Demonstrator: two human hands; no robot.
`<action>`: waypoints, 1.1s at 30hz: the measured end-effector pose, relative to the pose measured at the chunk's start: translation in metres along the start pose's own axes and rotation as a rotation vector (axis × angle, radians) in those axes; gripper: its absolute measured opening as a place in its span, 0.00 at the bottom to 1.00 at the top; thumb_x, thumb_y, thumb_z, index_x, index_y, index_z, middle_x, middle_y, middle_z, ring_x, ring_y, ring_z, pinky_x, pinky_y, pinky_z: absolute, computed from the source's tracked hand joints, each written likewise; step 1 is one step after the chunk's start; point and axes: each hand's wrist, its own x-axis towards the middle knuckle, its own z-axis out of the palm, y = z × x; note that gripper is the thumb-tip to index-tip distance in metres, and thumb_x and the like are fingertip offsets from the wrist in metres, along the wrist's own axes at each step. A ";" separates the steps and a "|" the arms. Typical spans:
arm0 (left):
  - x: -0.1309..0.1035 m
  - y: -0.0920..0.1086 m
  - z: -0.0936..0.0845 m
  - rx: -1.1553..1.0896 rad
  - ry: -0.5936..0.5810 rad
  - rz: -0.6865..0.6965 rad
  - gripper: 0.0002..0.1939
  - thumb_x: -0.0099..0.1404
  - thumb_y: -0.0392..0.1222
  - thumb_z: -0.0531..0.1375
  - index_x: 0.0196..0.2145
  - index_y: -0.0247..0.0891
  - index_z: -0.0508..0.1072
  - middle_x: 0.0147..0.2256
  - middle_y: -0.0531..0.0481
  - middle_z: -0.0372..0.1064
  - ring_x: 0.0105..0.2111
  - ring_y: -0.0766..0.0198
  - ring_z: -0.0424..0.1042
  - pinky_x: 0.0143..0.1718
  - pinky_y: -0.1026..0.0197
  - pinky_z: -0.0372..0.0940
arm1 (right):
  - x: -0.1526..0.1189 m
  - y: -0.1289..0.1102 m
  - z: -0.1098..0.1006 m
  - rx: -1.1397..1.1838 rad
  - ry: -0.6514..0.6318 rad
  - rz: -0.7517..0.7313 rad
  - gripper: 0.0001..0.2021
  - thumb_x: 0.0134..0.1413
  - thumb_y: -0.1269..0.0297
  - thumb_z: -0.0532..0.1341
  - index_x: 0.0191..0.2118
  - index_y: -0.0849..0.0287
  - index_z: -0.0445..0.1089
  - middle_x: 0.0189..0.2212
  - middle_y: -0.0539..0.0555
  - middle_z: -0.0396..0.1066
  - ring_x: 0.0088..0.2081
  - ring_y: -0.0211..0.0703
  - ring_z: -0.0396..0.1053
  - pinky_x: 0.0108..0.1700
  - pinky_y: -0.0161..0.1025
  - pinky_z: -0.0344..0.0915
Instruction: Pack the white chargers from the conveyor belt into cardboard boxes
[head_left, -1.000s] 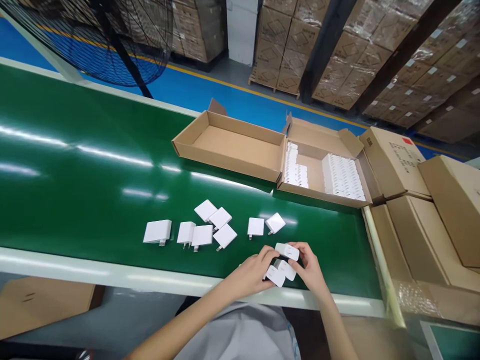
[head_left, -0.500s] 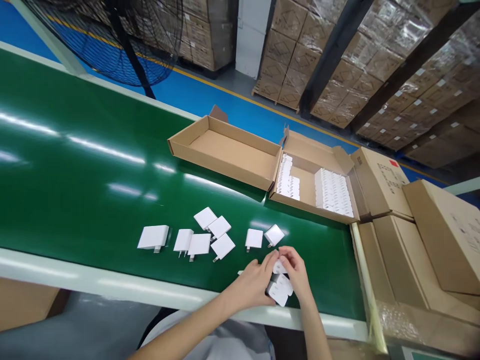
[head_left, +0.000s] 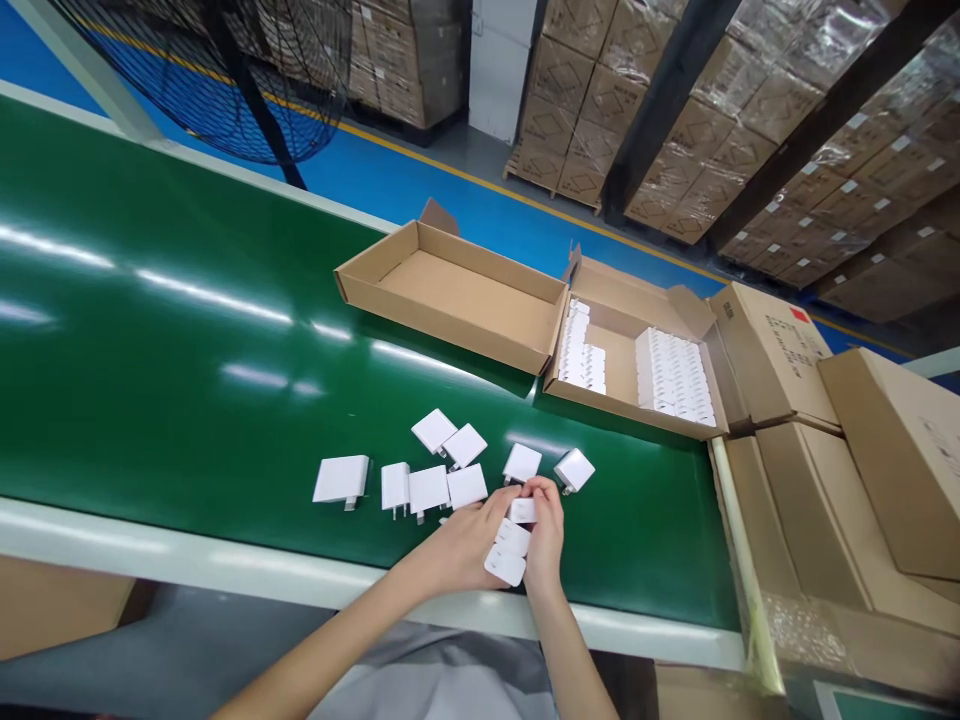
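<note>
Several white plug chargers [head_left: 511,538] stand in a short row between my two hands, close over the near edge of the green belt. My left hand [head_left: 471,548] is wrapped around the row from the left. From the right, my right hand [head_left: 546,525] closes its fingers on the far charger [head_left: 523,510] of that row. Loose white chargers lie beyond my hands: one charger [head_left: 341,480] at the left, a cluster [head_left: 429,488] in the middle, and two at the right, one of them a tilted charger [head_left: 575,469]. Metal prongs show on several of these.
An open brown carton [head_left: 465,290] lies at the belt's [head_left: 187,400] far edge. Beside it, another carton [head_left: 622,400] holds rows of white chargers at both ends. Closed cartons [head_left: 772,340] are stacked at the right. A black fan [head_left: 247,80] stands beyond the belt.
My hands have moved left with the held chargers, which are now lined up more evenly. The loose chargers on the belt have shifted right.
</note>
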 end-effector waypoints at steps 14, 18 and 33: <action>-0.015 -0.015 0.011 0.148 0.090 -0.073 0.61 0.50 0.36 0.65 0.65 0.42 0.22 0.62 0.35 0.53 0.49 0.49 0.70 0.46 0.52 0.62 | 0.071 -0.054 -0.022 -1.110 -0.619 -0.470 0.27 0.50 0.68 0.64 0.58 0.51 0.62 0.57 0.58 0.61 0.58 0.54 0.56 0.59 0.55 0.55; -0.005 -0.002 0.029 0.111 0.131 -0.117 0.66 0.49 0.37 0.68 0.63 0.42 0.16 0.59 0.37 0.59 0.44 0.51 0.72 0.43 0.53 0.60 | 0.083 -0.060 -0.030 -1.047 -0.674 -0.373 0.28 0.47 0.58 0.68 0.55 0.52 0.65 0.50 0.55 0.67 0.53 0.51 0.63 0.55 0.51 0.60; 0.035 0.018 0.063 0.235 0.117 -0.149 0.61 0.50 0.41 0.66 0.63 0.29 0.22 0.63 0.23 0.43 0.55 0.44 0.64 0.46 0.50 0.61 | 0.065 -0.093 -0.078 -1.172 -0.923 -0.254 0.53 0.42 0.49 0.69 0.68 0.54 0.37 0.66 0.63 0.44 0.66 0.58 0.42 0.63 0.57 0.49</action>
